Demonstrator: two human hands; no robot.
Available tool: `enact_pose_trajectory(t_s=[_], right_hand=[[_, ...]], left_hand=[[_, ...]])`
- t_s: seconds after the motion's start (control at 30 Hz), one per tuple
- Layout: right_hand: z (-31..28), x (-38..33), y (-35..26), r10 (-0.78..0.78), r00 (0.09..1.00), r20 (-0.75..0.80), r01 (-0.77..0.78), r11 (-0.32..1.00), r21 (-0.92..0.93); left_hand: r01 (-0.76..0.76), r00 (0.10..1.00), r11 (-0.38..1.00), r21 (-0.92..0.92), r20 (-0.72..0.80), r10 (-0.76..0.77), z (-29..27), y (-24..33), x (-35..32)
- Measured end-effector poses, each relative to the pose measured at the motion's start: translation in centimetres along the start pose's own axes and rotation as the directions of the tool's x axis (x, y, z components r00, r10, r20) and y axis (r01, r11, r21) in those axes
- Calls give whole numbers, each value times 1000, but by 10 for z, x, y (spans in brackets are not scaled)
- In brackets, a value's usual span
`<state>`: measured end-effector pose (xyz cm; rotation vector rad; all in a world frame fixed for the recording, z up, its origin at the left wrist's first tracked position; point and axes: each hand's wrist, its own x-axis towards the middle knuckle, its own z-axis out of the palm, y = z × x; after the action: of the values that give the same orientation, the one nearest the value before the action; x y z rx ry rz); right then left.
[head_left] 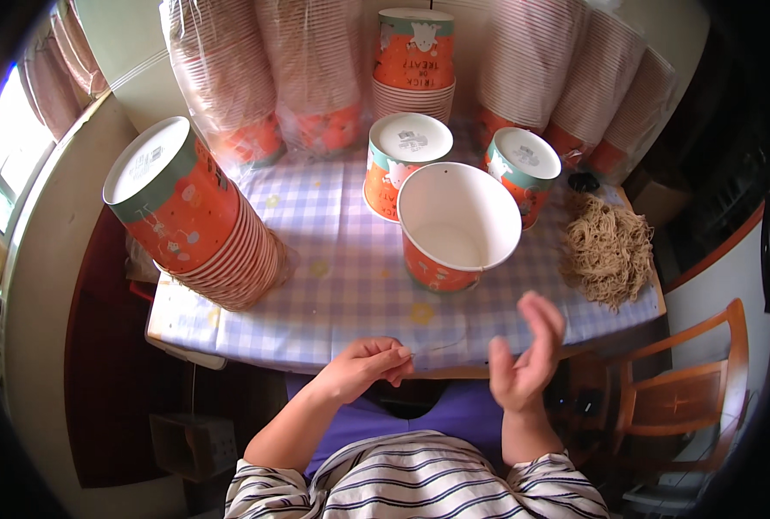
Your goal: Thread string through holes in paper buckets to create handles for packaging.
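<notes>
A thin strand (pixel 441 348) hangs just over the near edge of the checked tabletop (pixel 337 233), too fine and faint for its whole length to be followed. The left hand (pixel 372 363) has one end of it, thumb and fingers pinched together there. To its right, the right hand (pixel 530 355) is raised, its fingers extended and the thumb set well apart from them; I cannot tell whether it touches the strand.

Just beyond the hands stands an orange bucket (pixel 441 270), upright, its white inside facing up. Behind it are two upside-down buckets, a larger one (pixel 408 169) to the left and a smaller one (pixel 527 177) to the right. A tangled heap of tan twine (pixel 610 251) lies near the tabletop's right edge, a small black object (pixel 584 182) just behind it.

A nested stack of upside-down buckets (pixel 194 212) occupies the left side; another (pixel 415 65) stands at the back, between plastic-wrapped stacks (pixel 311 69). A wooden chair (pixel 683 394) is at the right.
</notes>
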<state>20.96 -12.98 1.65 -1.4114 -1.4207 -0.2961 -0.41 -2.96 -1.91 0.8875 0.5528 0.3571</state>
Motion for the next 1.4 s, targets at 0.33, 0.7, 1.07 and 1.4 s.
enact_pose_trajectory(t_s=[0.33, 0.7, 1.07, 1.4], right_hand=[[44, -1, -15, 35, 799, 600, -345, 845, 410], [37, 2, 0, 134, 906, 402, -297, 878, 375], [36, -3, 3, 182, 864, 469, -404, 807, 431], [36, -19, 15, 264, 811, 523, -532, 705, 469]], left_hand=[[3, 999, 984, 180, 46, -12, 6, 9, 9], [77, 997, 991, -109, 38, -73, -10, 11, 2], [120, 990, 993, -24, 80, -118, 1, -1, 4], [-38, 999, 989, 143, 30, 34, 0, -3, -2]])
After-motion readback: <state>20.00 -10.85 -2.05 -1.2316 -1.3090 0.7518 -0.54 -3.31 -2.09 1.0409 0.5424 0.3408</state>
